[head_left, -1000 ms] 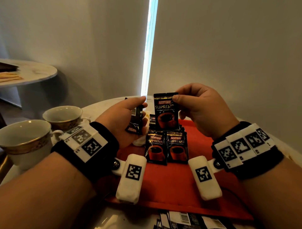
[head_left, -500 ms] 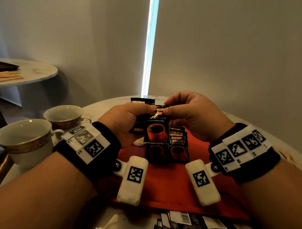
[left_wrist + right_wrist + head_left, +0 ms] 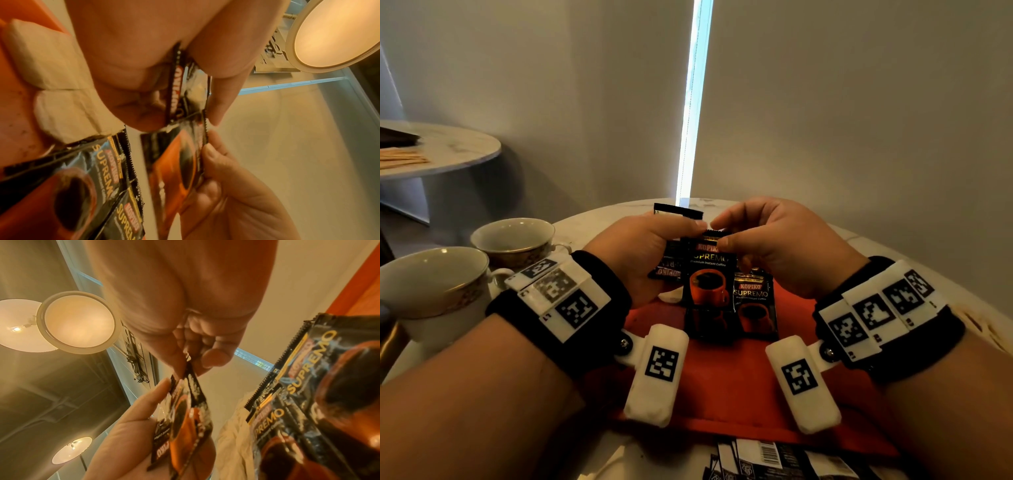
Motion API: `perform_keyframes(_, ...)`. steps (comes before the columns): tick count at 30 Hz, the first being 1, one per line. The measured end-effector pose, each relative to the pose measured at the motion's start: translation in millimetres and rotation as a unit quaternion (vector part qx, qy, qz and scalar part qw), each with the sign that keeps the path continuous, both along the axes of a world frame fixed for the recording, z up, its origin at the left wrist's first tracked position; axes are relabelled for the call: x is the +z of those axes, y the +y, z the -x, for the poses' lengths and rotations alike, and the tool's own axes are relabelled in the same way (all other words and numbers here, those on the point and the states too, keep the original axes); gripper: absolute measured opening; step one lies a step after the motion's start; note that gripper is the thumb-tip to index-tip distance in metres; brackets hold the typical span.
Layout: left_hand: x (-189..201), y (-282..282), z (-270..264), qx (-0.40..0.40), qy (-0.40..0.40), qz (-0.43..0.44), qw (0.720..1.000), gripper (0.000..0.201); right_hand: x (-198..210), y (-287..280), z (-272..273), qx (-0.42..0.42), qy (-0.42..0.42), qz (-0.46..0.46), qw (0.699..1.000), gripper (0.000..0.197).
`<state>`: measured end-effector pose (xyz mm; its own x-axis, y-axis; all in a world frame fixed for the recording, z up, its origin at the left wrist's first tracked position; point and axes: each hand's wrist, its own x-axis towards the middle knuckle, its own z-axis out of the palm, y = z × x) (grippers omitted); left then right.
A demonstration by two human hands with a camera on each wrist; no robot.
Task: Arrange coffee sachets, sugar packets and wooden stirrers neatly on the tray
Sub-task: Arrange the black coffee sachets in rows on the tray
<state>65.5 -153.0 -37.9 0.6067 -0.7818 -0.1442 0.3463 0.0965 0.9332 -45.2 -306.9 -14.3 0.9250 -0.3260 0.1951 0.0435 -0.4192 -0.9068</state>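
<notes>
Teacups (image 3: 469, 260) left — loose sachets (image 3: 774, 460) nearside

A black foil coffee sachet printed "KOPIKO SUPREMO" with a red cup (image 3: 709, 274) hangs upright above the flat red tray (image 3: 722, 383), its serrated top edge pinched from both sides; behind it, more black sachets (image 3: 669, 263) stand bunched, one upside down; two matching sachets (image 3: 755, 305) lie face-up side by side on the tray's far part, the left one largely covered; pale paper sugar packets (image 3: 51, 68) lie beside them on the tray.
</notes>
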Motion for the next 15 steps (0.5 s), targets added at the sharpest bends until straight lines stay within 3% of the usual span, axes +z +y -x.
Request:
perform_keyframes(4, 8, 2, -2, 0.074, 0.034, -0.031, 0.996, 0.016, -1, -2, 0, -0.002, 0.063, -0.016, 0.998, 0.023)
perform_keyframes(7, 14, 6, -4, 0.077, 0.052, -0.049, 0.994, 0.022, -2, 2, 2, 0.005, 0.127, 0.004, 0.992, 0.024)
perform_keyframes(15, 22, 12, 7, -0.066, 0.06, -0.133, 0.987, 0.028, -5, 7, 1, -0.003, 0.19, 0.052, 0.98, 0.024)
